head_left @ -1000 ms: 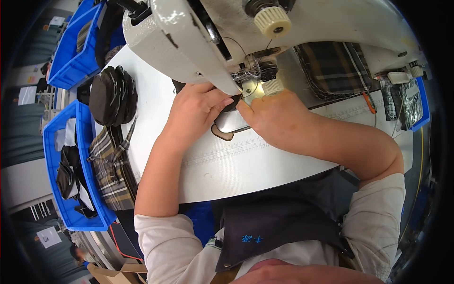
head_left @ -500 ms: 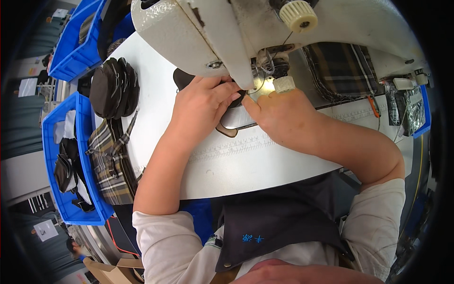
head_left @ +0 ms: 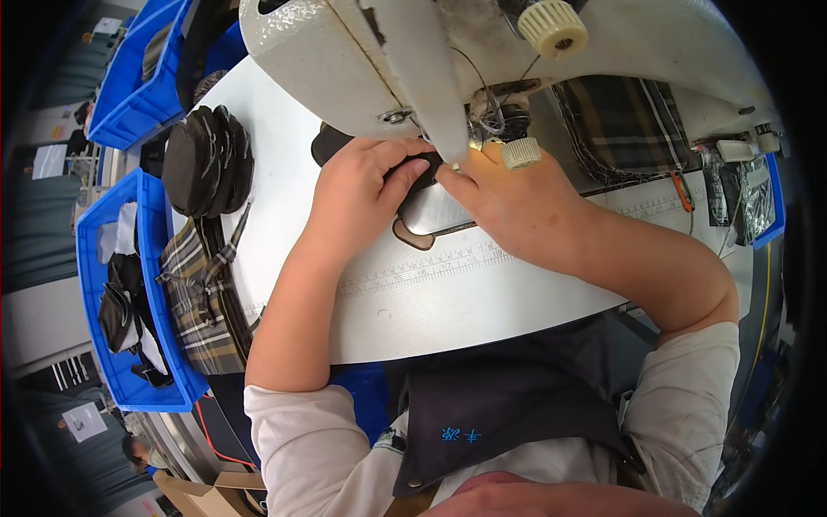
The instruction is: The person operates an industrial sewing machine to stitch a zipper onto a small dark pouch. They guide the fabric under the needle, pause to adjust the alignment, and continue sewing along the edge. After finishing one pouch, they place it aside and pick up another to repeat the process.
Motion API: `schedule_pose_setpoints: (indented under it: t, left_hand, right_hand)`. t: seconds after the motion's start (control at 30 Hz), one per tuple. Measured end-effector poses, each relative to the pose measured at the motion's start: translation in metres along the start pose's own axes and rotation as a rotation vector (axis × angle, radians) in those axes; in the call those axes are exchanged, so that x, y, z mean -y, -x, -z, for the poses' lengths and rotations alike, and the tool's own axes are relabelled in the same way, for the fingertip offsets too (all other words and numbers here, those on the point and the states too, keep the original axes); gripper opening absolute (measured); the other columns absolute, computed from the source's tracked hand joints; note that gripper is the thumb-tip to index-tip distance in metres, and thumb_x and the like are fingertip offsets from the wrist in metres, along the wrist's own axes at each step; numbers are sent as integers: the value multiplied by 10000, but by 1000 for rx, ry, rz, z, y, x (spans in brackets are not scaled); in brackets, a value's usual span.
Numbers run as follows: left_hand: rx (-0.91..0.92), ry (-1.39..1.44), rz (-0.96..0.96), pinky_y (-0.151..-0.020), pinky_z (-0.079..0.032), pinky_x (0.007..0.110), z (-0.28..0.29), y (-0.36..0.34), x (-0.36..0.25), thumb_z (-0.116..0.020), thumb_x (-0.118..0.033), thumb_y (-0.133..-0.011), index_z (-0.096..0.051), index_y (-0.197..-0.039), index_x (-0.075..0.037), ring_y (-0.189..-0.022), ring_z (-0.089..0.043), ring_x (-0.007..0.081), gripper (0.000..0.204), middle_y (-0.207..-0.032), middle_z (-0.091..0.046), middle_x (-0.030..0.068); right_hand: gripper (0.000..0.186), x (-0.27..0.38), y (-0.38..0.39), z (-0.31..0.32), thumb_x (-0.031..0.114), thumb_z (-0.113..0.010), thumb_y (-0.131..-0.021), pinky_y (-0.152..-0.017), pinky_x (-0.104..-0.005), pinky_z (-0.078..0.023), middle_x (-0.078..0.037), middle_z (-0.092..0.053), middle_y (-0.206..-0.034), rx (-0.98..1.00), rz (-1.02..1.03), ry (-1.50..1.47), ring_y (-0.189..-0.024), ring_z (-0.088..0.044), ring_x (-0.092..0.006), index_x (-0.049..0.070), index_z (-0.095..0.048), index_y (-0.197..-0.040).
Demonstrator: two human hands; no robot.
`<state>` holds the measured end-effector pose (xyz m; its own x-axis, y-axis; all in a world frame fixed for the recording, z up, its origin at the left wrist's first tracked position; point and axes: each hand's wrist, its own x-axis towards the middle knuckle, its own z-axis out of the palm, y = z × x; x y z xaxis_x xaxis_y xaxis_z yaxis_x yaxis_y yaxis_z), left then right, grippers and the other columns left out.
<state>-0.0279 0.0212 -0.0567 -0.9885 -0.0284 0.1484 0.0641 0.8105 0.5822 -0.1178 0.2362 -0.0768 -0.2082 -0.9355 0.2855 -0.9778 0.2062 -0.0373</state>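
The left hand (head_left: 366, 185) pinches a dark fabric piece (head_left: 326, 145) between thumb and fingers; the right hand (head_left: 521, 202) sits just beside it, fingertips at the fabric's edge. Directly above the grip hangs the head of a white sewing machine (head_left: 336, 60). Left of the grip, well apart, stand a stack of dark round pieces (head_left: 194, 164) and a blue bin (head_left: 153, 224). Right of the grip lies a plaid panel (head_left: 620, 129), an orange-handled tool (head_left: 683, 191) near its lower corner.

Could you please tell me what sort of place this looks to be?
It looks like a sewing workshop, perhaps a factory floor: a sewing machine stands over a white table, dark fabric pieces are stacked at the table's left, and blue bins stand beyond them.
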Motion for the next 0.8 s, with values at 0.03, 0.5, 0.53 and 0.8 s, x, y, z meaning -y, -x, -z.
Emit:
schedule_pose_setpoints:
  t: [0.03,0.5,0.53,0.8]
  left_hand:
    - [1,3,7,-783,-556,355,-1,-1,1,-707,-89,-990,-788,-1184,-60,-857,-710,273,212,-979,-763,139]
    - [-87,-201,-48,-775,-567,384,-7,-2,1,-780,-189,-939,-818,-1094,-123,-869,-717,297,173,-957,-783,79]
    - [-104,-247,-71,-751,-560,383,-8,-2,0,-790,-177,-934,-817,-1090,-111,-844,-723,305,172,-948,-778,103]
    - [-100,-155,-51,-755,-562,380,-10,-2,4,-799,-191,-929,-817,-1081,-108,-851,-733,291,174,-961,-787,97]
  right_hand:
    - [506,1,0,1,73,-736,-781,-555,-331,-548,-39,-631,-943,2,-3,8,-886,-697,-199,77,-668,-1282]
    - [176,-3,-3,8,48,-658,-879,-611,-407,-574,-96,-676,-709,25,-10,-194,-697,-734,-280,11,-664,-1051]
    - [175,-3,-2,8,48,-660,-876,-608,-405,-574,-96,-677,-714,37,-12,-186,-697,-734,-279,10,-664,-1047]
    - [176,-1,-2,12,43,-675,-846,-591,-397,-576,-89,-677,-733,78,-15,-161,-687,-733,-271,9,-665,-1018]
